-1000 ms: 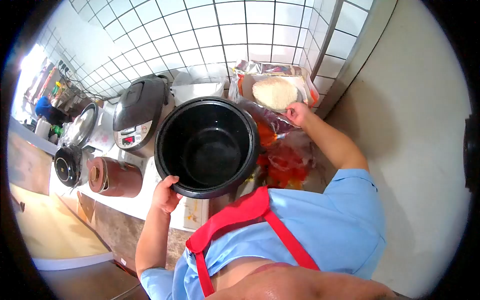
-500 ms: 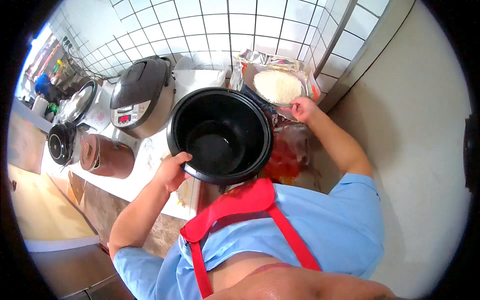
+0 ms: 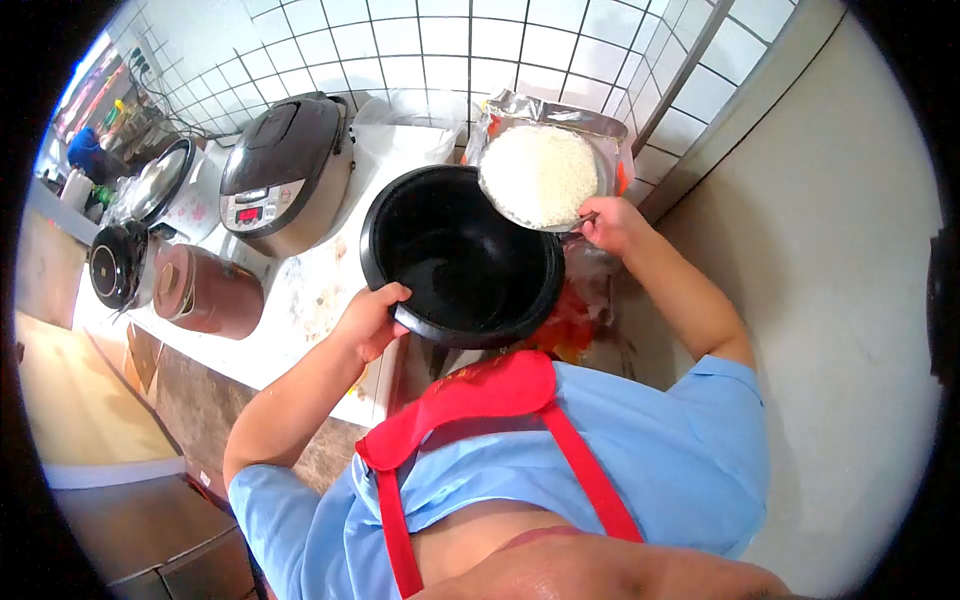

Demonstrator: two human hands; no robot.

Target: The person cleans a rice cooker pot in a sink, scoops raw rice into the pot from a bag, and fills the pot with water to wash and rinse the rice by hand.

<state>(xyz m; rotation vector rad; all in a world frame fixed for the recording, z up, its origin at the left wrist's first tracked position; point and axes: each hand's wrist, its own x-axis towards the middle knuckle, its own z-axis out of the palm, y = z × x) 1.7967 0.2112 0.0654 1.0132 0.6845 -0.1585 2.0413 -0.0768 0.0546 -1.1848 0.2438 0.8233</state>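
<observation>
My left hand (image 3: pixel 374 322) grips the near-left rim of a large black pot (image 3: pixel 450 260), thumb over the edge. The pot is tilted toward me, and its dark inside shows no rice. In my right hand (image 3: pixel 608 226) is the short handle of a round scoop heaped with white rice (image 3: pixel 541 176). That scoop overlaps the pot's far-right rim from above. Behind it stands an open foil-lined bag (image 3: pixel 612 130), whose inside is mostly hidden by the scoop.
Left of the pot, a rice cooker (image 3: pixel 285 175) stands on the white counter (image 3: pixel 300 300), with a brown lidded container (image 3: pixel 210 292) and a small black appliance (image 3: pixel 118 265) farther left. Clear plastic (image 3: pixel 410 125) lies near the tiled wall; a grey panel (image 3: pixel 800 300) is at right.
The rice-filled scoop has risen out of the bag and moved left to the pot's rim. The pot and my left hand have shifted slightly right in view.
</observation>
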